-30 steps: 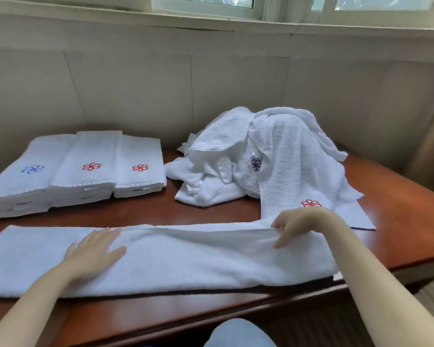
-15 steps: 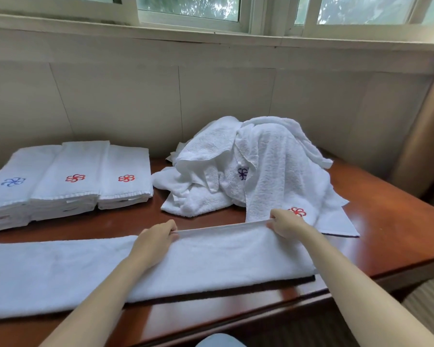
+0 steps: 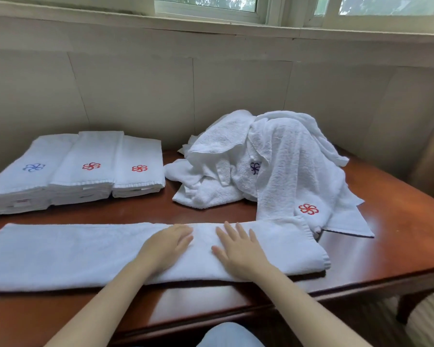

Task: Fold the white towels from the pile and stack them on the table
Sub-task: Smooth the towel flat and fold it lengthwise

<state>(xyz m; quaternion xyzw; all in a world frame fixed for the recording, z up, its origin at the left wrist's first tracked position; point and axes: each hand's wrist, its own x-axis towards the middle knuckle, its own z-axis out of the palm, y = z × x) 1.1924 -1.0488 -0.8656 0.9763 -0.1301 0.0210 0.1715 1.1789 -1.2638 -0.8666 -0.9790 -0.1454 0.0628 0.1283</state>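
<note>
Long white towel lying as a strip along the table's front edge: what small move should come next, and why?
Both the left hand and right hand lie flat near the centre of the long white towel, which looks smoothed but is far longer than the three folded white towel stacks. So probably grip its right end and fold it leftward over the middle.

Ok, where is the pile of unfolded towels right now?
Head view: the pile sits back right on the table, just right of the three folded stacks, its near edge meeting the long towel spread along the table's front.
</note>
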